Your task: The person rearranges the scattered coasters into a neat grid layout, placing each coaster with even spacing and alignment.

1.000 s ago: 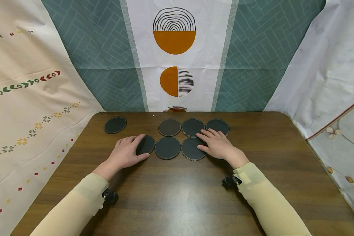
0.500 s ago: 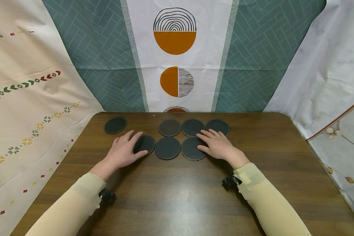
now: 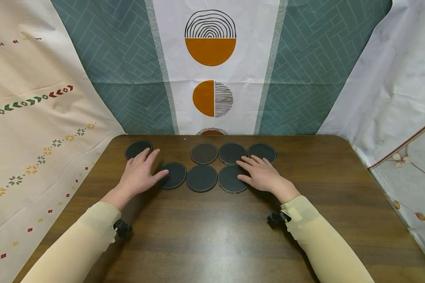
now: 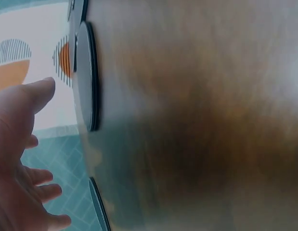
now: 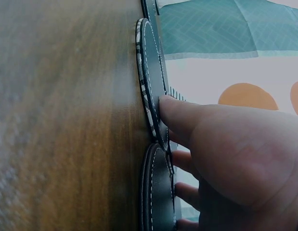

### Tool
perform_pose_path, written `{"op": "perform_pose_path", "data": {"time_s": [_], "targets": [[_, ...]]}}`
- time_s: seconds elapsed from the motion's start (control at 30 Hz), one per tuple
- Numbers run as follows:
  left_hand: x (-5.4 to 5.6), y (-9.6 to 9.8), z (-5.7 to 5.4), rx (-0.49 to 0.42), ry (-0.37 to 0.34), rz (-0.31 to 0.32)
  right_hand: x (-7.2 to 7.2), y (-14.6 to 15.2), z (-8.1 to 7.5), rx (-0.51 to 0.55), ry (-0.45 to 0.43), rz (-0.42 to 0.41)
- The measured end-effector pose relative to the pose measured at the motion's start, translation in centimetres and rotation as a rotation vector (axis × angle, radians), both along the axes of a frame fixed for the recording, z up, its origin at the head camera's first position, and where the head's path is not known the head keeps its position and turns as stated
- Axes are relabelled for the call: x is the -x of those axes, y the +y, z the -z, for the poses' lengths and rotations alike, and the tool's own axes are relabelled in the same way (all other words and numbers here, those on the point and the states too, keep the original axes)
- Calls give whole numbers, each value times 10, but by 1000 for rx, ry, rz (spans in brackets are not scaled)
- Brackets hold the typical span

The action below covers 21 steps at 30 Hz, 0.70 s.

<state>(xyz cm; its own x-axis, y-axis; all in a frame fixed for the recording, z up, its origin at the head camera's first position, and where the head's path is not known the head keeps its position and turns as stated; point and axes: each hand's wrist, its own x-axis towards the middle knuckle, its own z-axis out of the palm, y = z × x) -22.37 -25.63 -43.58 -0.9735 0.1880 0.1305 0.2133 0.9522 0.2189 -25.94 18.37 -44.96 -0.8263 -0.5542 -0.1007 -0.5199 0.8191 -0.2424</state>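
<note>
Several round black coasters with stitched edges lie on the brown wooden table (image 3: 212,236). My left hand (image 3: 139,175), fingers spread, holds nothing. In the head view its thumb overlaps the left coaster (image 3: 175,177) of the front row, and its fingertips overlap a separate coaster (image 3: 136,148) at the far left. The left wrist view shows the thumb (image 4: 40,91) apart from the nearer coaster (image 4: 86,77). My right hand (image 3: 263,173) rests relaxed at a front-row coaster (image 3: 230,180), its thumb at the surface. Another coaster (image 5: 159,192) beside it is mostly hidden in the head view.
Behind, a dark brown coaster (image 3: 204,153) and two black ones, one of them a right-hand coaster (image 3: 260,150), form the back row. A middle coaster (image 3: 201,178) lies in front. A patterned cloth (image 3: 216,70) hangs along the table's far edge.
My left hand has left the front row's left coaster and moved left and away toward the far-left coaster. That front-row coaster stays put. My right hand has not moved.
</note>
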Motion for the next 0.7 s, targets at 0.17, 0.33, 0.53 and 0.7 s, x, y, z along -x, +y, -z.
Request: {"op": "perform_pose_path", "data": {"time_s": [0.17, 0.33, 0.53, 0.7], "targets": [[8, -9, -1, 3, -13, -31, 0, 1, 1, 4, 2, 1], [17, -18, -3, 6, -9, -49, 0, 2, 2, -3, 0, 6], [24, -28, -7, -13, -23, -79, 0, 1, 2, -7, 4, 6], [30, -37, -7, -24, -51, -112, 1, 1, 4, -6, 6, 6]]}}
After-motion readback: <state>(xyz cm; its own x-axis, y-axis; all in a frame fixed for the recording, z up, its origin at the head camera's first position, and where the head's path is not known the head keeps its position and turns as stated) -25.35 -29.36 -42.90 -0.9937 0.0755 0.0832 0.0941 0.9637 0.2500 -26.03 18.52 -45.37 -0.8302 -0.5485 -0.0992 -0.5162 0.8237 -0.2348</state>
